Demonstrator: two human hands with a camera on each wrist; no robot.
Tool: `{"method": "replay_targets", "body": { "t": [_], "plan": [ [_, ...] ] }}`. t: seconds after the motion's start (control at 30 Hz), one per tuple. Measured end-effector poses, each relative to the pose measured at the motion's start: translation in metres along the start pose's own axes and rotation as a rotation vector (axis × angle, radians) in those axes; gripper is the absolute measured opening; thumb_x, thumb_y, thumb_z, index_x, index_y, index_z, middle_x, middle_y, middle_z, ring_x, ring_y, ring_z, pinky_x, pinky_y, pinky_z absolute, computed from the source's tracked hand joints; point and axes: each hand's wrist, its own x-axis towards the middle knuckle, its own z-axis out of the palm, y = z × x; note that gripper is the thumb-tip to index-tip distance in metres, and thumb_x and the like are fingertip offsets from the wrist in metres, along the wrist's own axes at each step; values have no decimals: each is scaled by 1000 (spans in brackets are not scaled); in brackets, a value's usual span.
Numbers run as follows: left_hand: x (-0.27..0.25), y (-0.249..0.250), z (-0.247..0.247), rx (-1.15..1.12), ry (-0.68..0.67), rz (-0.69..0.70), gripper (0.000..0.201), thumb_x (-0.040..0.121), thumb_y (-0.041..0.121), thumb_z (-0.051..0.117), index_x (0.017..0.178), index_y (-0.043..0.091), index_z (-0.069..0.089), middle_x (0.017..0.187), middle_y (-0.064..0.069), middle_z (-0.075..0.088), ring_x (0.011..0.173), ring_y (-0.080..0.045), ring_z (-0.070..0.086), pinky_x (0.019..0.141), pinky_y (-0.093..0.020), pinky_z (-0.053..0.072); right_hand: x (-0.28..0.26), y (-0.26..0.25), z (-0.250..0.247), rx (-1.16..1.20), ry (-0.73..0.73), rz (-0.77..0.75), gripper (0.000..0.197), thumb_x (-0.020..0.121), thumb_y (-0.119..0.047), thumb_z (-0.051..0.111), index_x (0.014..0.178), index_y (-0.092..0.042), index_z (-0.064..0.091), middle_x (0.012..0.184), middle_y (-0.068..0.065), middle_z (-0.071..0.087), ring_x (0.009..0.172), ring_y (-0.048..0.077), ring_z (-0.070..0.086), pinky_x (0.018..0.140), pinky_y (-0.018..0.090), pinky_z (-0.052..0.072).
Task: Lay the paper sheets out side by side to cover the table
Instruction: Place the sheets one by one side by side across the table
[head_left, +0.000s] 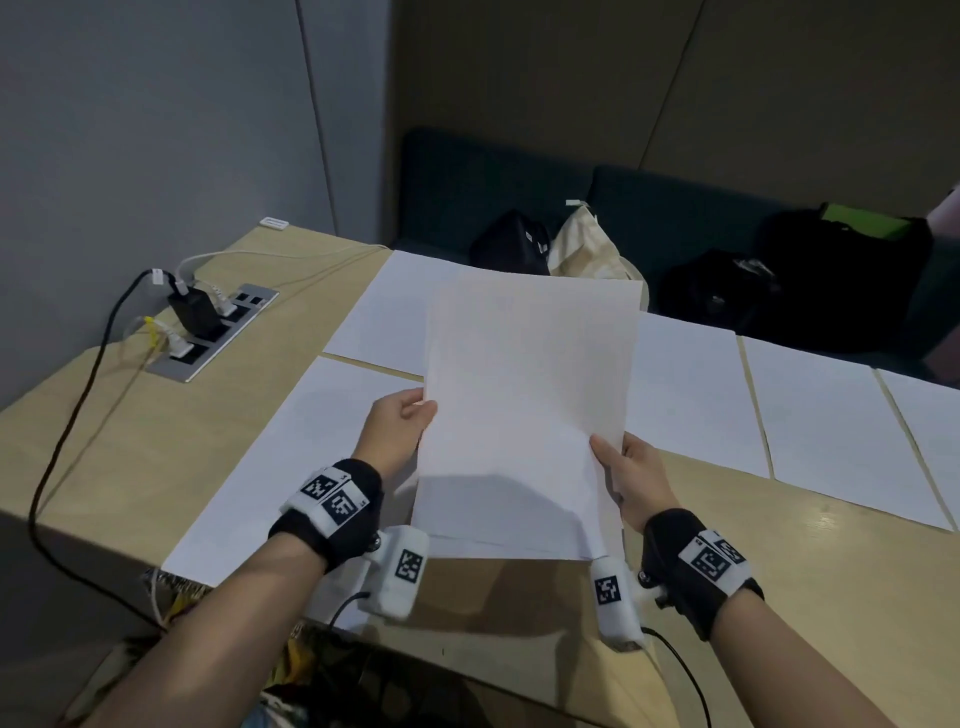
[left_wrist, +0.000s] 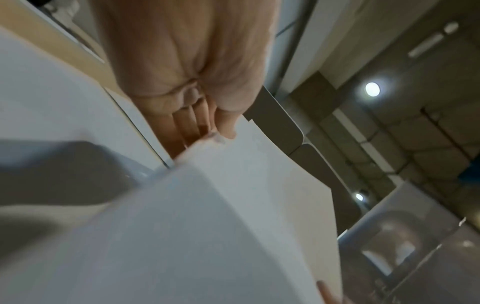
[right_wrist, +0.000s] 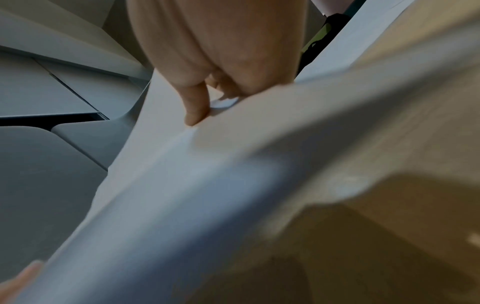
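I hold a small stack of white paper sheets (head_left: 524, 410) above the light wooden table (head_left: 156, 447), tilted up toward me. My left hand (head_left: 402, 421) grips its left edge, thumb on top and fingers underneath. My right hand (head_left: 621, 470) pinches the right edge the same way. In the left wrist view the left hand (left_wrist: 223, 123) holds the stack (left_wrist: 207, 216) by its edge; in the right wrist view the thumb of the right hand (right_wrist: 197, 109) presses on the stack (right_wrist: 182, 185). Several sheets lie flat on the table: one at the near left (head_left: 291, 467), one at the far left (head_left: 384, 317), others along the far right (head_left: 691, 384).
A power socket panel (head_left: 213, 332) with plugs and cables sits in the table's left part; a black cable (head_left: 67, 415) hangs over the left edge. Dark bags (head_left: 779, 291) and a cloth bag (head_left: 587, 244) rest on the bench behind. Bare wood (head_left: 769, 582) shows at the near right.
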Motion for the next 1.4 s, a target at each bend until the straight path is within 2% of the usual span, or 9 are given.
{"method": "replay_targets", "body": {
  "t": [0.13,0.4,0.5,0.7,0.83,0.93,1.0,1.2,1.4],
  "plan": [
    [-6,11,18,-102,40,-9,18,85,-2,59,102,-1,64,87,-11,68,58,-5,67,51,-9,50,-4,2,-21,-10,-9,-26,28,94,-4,49,119,7,54,88,5,67,67,11,68,58,18,58],
    [-26,11,68,-94,38,-42,23,74,13,76,92,1,67,91,-14,72,69,-13,69,61,-18,54,-14,7,-82,-64,149,-33,21,92,-5,53,105,10,60,106,32,66,88,48,62,76,38,49],
    [-34,7,80,-99,43,-57,36,77,23,74,99,-3,67,98,-13,71,90,-18,67,89,-32,51,-18,10,-96,-21,175,-34,24,92,-2,50,113,8,58,104,19,67,89,31,65,91,42,51],
    [-44,-3,77,1,81,-89,22,78,22,73,67,7,61,69,-9,58,76,-25,55,75,-26,44,-23,10,-122,29,246,-38,25,93,-3,49,116,5,57,98,10,65,81,21,63,70,23,56],
    [-51,-19,70,150,156,-161,41,75,20,74,42,20,49,49,1,48,59,-27,43,60,-21,38,-23,7,-141,44,330,-32,29,94,-3,49,120,8,53,114,19,61,87,26,60,92,40,49],
    [-59,-32,66,266,222,-164,12,79,15,72,77,12,60,87,-4,54,86,-21,47,79,-23,35,-25,8,-156,74,389,-22,31,93,-3,50,122,8,53,123,22,60,99,29,58,97,41,46],
    [-61,-41,63,338,240,-172,34,80,12,70,110,-1,61,103,-11,59,96,-25,53,87,-27,39,-27,9,-164,88,417,-18,32,93,-3,50,123,8,52,126,22,58,101,29,57,95,39,46],
    [-63,-43,75,692,275,-50,53,78,20,67,129,15,50,134,-15,44,124,-35,42,101,-43,36,-30,10,-180,116,453,3,34,93,-4,50,125,7,51,127,22,58,100,27,57,90,35,45],
    [-75,-41,109,953,-432,20,58,71,47,71,125,45,50,154,4,22,143,-21,18,115,-49,12,-31,14,-181,107,455,11,35,93,-4,50,127,6,50,130,22,57,102,27,56,92,36,44]
  ]
}}
